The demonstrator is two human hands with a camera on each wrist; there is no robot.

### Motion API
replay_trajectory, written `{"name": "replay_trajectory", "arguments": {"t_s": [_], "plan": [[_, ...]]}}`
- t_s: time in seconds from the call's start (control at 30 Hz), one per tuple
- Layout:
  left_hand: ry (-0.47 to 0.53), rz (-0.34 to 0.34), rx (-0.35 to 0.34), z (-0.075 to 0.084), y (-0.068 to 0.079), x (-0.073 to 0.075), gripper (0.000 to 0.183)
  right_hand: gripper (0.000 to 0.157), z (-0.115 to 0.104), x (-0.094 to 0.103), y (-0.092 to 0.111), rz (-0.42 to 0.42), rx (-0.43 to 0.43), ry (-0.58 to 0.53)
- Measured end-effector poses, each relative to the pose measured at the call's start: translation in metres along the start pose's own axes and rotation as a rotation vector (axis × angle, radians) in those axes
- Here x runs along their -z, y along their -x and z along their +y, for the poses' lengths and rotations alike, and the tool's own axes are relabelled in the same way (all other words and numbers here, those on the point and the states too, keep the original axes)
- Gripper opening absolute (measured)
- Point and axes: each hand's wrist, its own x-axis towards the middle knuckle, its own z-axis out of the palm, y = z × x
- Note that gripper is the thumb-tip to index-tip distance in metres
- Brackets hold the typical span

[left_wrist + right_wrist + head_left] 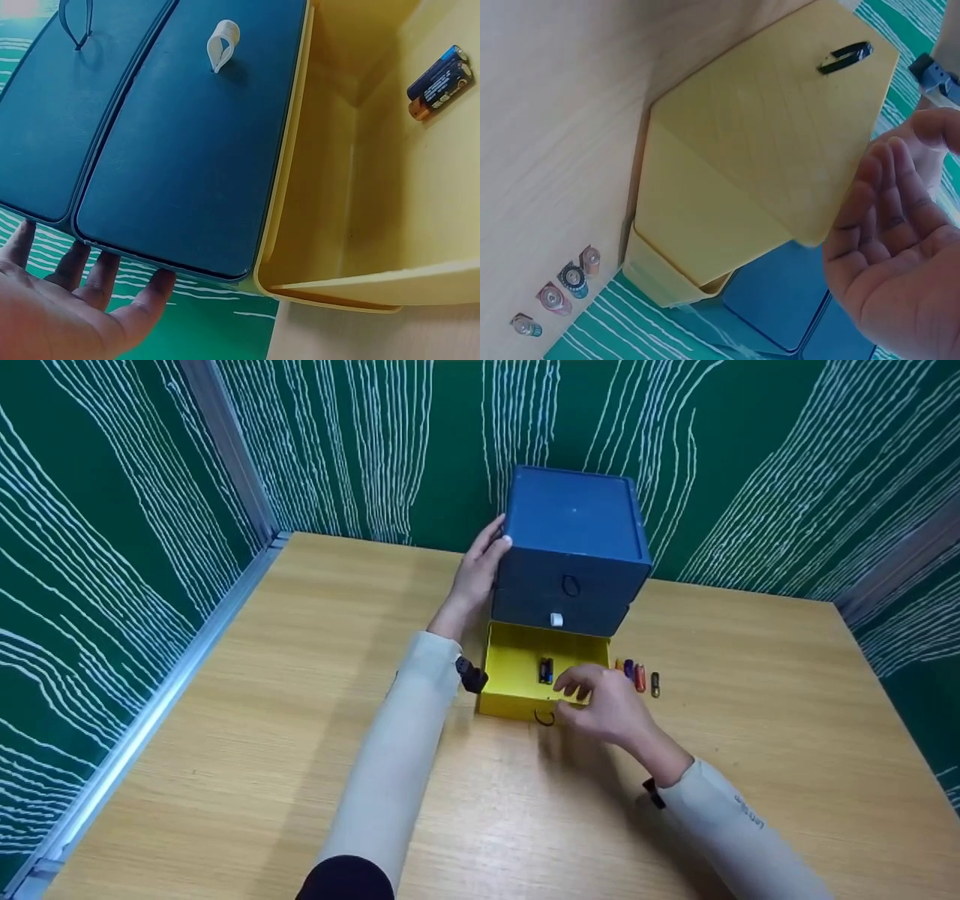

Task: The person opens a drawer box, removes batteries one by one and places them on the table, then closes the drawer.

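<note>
A blue drawer cabinet stands at the back of the table, its yellow bottom drawer pulled out. Two dark batteries lie side by side inside; copper-coloured ends show in the left wrist view. My left hand rests its fingertips against the cabinet's left side, fingers spread in the left wrist view. Above the drawer's front right part hovers my right hand, fingers loosely bent and nothing visible in them. Several batteries stand or lie on the table right of the drawer.
Two closed blue drawers sit above the yellow one, with a black loop and a white loop as pulls. Another black loop hangs on the yellow front. Green walls with white lines enclose the wooden table.
</note>
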Motion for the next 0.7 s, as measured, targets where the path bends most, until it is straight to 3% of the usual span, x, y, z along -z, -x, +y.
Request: {"name": "replay_trajectory", "arguments": {"t_s": [0.23, 0.53, 0.7], "plan": [[0.001, -0.003, 0.007, 0.0, -0.001, 0.0, 0.047, 0.023, 0.011, 0.002, -0.018, 0.003, -0.028, -0.009], [0.008, -0.019, 0.008, 0.0, 0.0, 0.0, 0.049, 0.044, 0.026, 0.0, -0.042, -0.17, -0.124, 0.022], [0.003, -0.019, -0.006, -0.001, 0.0, 0.001, 0.049, 0.047, 0.032, -0.002, -0.048, -0.194, -0.108, 0.036]]}}
